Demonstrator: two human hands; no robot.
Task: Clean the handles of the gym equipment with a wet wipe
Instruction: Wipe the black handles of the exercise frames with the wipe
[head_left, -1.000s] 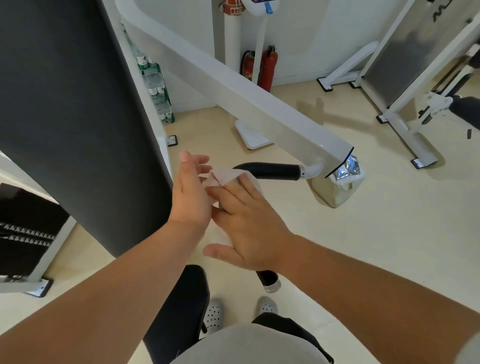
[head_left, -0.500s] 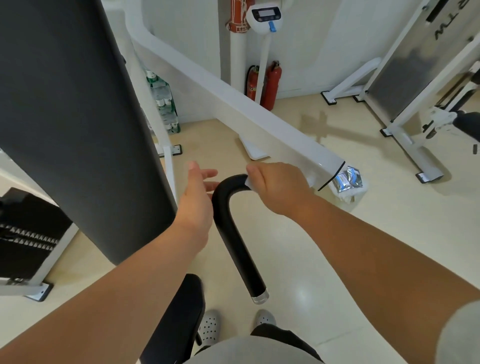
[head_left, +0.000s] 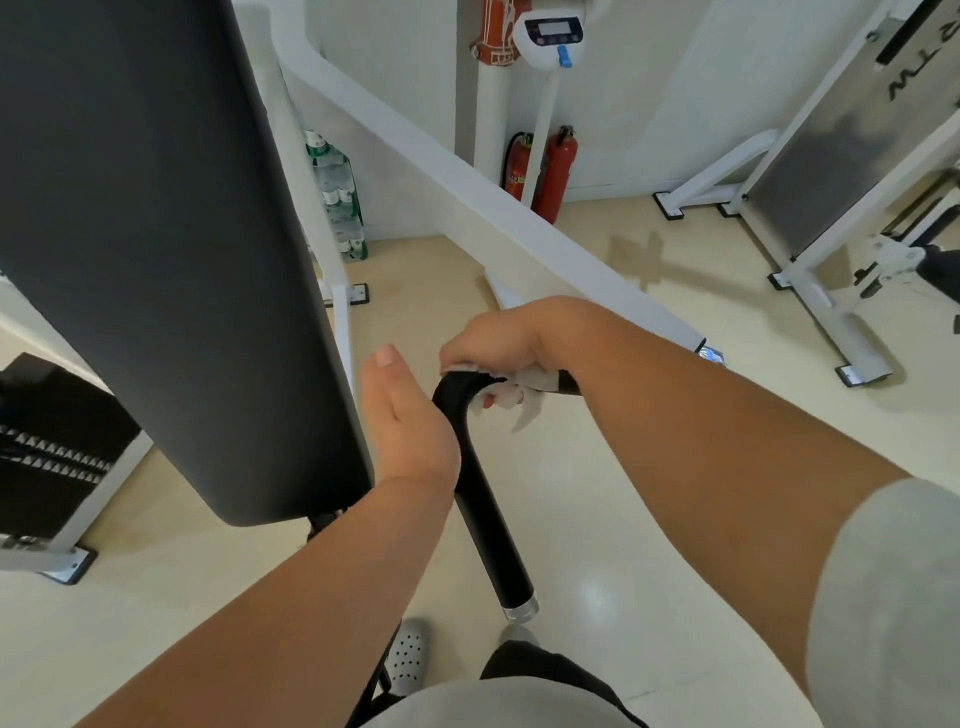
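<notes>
Handle: right hand curls wet wipe round its bend; left hand flat, empty. Wrap snugly, then stroke downward.

Wet wipe mostly covered by right hand; only crumpled ends seen. Handle junction with white arm hidden behind the wrist. Black pad cropped at top and left edges. Scale display digits illegible.

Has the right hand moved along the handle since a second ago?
Yes. The right hand has left the black handle's bend and now grips its upper horizontal section through the wet wipe, closer to the white machine arm.
</notes>
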